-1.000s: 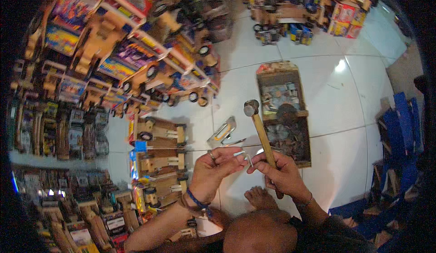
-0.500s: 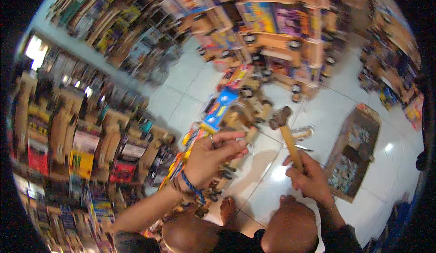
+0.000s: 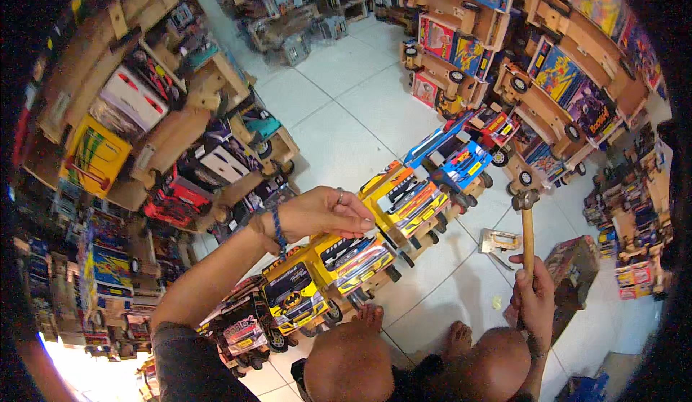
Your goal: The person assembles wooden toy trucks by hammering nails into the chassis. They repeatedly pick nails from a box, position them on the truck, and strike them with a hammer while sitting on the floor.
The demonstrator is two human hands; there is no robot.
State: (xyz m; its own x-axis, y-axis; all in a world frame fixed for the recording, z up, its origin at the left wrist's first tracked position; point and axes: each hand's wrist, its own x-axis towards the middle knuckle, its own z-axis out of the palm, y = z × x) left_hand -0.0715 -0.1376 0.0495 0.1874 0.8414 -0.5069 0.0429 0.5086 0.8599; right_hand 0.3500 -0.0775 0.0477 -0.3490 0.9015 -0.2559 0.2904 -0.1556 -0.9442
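My right hand grips the wooden handle of a hammer, its metal head pointing up and away from me. Ahead of my body, my left hand hovers over a row of toy trucks, thumb and fingertips pinched together; what lies between them, if anything, is too small to make out. Beneath that hand is a yellow toy truck. Along the row stand a black-and-yellow truck, a dark one nearer me, then an orange truck, a blue truck and a red one farther off.
A long open box sits on the tiled floor at right. Beside the hammer lies a pale rectangular object. Stacks of wooden toy trucks rise at left, with more stacked trucks at the far right. My knees frame the near side.
The view has turned, bringing the truck row into sharper sight. My left hand, still pinched, is now above the yellow truck. The hammer remains in my right hand, now farther right in view.
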